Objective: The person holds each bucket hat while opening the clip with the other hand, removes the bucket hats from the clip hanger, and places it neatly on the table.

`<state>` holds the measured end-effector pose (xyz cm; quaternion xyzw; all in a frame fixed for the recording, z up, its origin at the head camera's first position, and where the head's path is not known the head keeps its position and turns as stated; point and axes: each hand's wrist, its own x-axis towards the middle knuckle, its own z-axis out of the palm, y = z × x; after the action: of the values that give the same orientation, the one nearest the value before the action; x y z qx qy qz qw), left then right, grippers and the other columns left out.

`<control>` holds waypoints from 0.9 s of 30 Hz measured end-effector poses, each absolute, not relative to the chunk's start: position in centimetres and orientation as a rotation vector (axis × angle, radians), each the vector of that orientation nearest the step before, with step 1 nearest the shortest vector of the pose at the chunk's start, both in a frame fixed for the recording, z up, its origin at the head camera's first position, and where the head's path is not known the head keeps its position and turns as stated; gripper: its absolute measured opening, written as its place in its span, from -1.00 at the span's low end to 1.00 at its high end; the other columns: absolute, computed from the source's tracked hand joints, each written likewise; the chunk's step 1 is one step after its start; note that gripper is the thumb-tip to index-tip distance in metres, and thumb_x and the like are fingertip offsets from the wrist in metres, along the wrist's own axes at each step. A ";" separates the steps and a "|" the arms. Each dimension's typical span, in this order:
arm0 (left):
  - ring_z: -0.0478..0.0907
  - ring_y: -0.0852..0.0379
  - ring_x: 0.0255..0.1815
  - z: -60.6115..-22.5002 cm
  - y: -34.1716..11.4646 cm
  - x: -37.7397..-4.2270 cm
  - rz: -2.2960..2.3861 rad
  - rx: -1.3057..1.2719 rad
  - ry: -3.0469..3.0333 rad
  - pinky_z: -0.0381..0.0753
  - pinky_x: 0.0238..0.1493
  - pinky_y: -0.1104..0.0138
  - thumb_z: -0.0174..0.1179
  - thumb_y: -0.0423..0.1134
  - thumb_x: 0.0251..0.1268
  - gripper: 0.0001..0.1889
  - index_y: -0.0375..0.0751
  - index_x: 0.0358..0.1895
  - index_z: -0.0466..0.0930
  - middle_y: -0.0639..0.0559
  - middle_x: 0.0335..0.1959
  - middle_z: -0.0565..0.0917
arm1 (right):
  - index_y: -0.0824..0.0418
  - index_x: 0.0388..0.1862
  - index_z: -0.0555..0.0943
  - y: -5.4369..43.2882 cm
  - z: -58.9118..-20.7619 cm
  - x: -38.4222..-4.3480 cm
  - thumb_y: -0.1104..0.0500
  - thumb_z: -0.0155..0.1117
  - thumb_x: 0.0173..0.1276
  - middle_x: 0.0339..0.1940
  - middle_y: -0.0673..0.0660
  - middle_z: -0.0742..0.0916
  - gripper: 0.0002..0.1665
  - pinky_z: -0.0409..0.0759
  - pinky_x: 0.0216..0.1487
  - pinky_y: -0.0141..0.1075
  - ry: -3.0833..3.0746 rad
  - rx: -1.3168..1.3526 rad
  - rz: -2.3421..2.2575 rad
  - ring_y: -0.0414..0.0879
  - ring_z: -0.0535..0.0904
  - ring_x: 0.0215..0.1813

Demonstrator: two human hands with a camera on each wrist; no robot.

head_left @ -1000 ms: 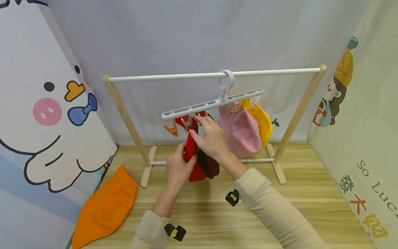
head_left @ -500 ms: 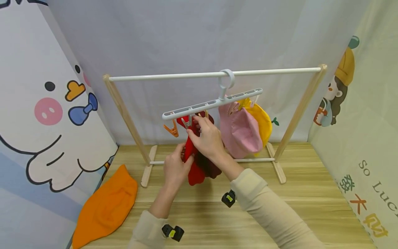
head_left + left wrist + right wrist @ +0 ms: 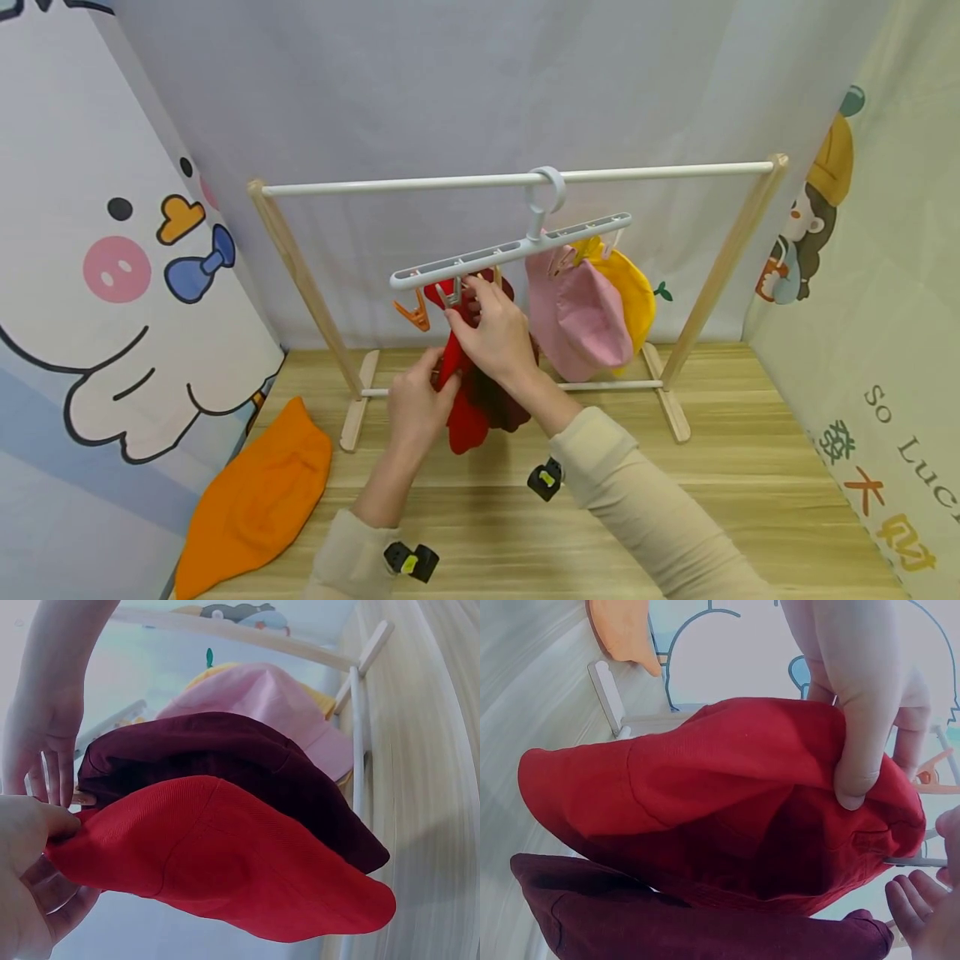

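A red bucket hat [image 3: 467, 421] hangs below the left part of a white clip hanger [image 3: 465, 263]. My left hand [image 3: 420, 398] pinches its edge between thumb and fingers, plainest in the left wrist view. My right hand [image 3: 498, 333] is by a grey clothespin [image 3: 450, 293], its thumb and fingers apart; in the right wrist view this clothespin [image 3: 915, 862] meets the hat's edge. Whether the clip bites the cloth is hard to tell. Behind the red hat hangs a maroon hat [image 3: 225, 750]. An orange clothespin [image 3: 413, 312] dangles at the hanger's left end.
The hanger hooks over the white rod [image 3: 390, 184] of a wooden rack [image 3: 720, 275]. Pink [image 3: 581, 312] and yellow [image 3: 633, 292] hats hang from its right half. An orange hat [image 3: 258, 508] lies at the left of the wooden tabletop [image 3: 637, 533].
The left hand has shifted slightly left and down with the red hat's edge, and the lower part of the hat has swung down. The right hand has moved slightly left, its thumb lower.
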<state>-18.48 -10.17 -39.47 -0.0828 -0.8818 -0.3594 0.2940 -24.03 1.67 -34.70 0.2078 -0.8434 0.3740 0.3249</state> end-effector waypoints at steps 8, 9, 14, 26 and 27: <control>0.64 0.05 -0.51 -39.4 -10.8 -18.4 -0.947 -0.248 -2.348 0.57 -0.50 0.22 0.28 -0.34 0.03 -0.81 -0.21 -0.22 0.63 -0.08 -0.47 0.70 | 0.23 -0.03 0.50 1.2 -34.8 -24.1 0.13 0.36 0.11 -0.31 0.12 0.66 -0.55 0.58 -0.31 -0.24 -2.199 0.525 1.014 -0.11 0.62 -0.31; 0.63 0.05 -0.51 -39.4 -10.9 -18.4 -0.943 -0.250 -2.349 0.57 -0.51 0.23 0.29 -0.34 0.03 -0.81 -0.20 -0.22 0.63 -0.08 -0.47 0.70 | 0.24 -0.04 0.51 1.1 -34.8 -24.1 0.13 0.36 0.10 -0.31 0.12 0.66 -0.55 0.58 -0.31 -0.23 -2.194 0.522 1.013 -0.11 0.62 -0.31; 0.63 0.07 -0.51 -39.3 -11.0 -18.3 -0.931 -0.265 -2.352 0.56 -0.51 0.23 0.28 -0.34 0.03 -0.82 -0.19 -0.23 0.64 -0.06 -0.48 0.70 | 0.26 -0.08 0.51 0.9 -34.7 -24.1 0.14 0.36 0.10 -0.31 0.13 0.65 -0.58 0.58 -0.31 -0.25 -2.168 0.503 1.007 -0.09 0.61 -0.30; 0.60 0.09 -0.55 -39.0 -10.8 -18.1 -0.901 -0.351 -2.339 0.54 -0.51 0.27 0.31 -0.35 0.01 -0.89 -0.19 -0.34 0.64 -0.02 -0.51 0.68 | 0.26 -0.12 0.51 0.4 -34.4 -23.9 0.08 0.37 0.10 -0.32 0.14 0.66 -0.59 0.58 -0.34 -0.25 -2.166 0.450 1.014 -0.09 0.62 -0.31; 0.59 0.09 -0.56 -39.0 -10.8 -18.1 -0.901 -0.357 -2.341 0.53 -0.52 0.28 0.31 -0.35 0.01 -0.90 -0.19 -0.36 0.64 -0.02 -0.52 0.68 | 0.26 -0.13 0.51 0.4 -34.4 -23.9 0.07 0.37 0.10 -0.33 0.14 0.66 -0.59 0.57 -0.36 -0.25 -2.165 0.442 1.011 -0.09 0.61 -0.32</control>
<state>-18.08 -10.82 -38.97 -0.1346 -0.8816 -0.3393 0.2992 -23.86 0.40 -34.42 0.1705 -0.8352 0.3900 0.3483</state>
